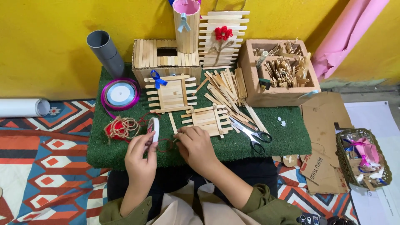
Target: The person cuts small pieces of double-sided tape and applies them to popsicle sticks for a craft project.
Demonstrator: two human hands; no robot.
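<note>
My left hand (141, 157) holds a small white tape roll (154, 128) upright by its edge over the green turf mat (271, 137). My right hand (196, 146) rests on the mat beside it, fingers curled at a dark red thread (164, 144) lying between the two hands. Just beyond my right hand lies a flat frame of wooden craft sticks (207, 118). A second stick frame with a blue ribbon bow (171, 93) lies farther back. A tangle of red yarn and jute twine (119, 127) sits left of the tape roll.
Scissors (251, 133) lie right of my right hand. Loose sticks (227, 88), a cardboard box of sticks (278, 71), a stick box (164, 56), a pink-lined stick cup (186, 25), a purple ribbon spool (120, 94), a grey tube (105, 51), cardboard sheets (325, 121) and a wicker basket (363, 158) surround the mat.
</note>
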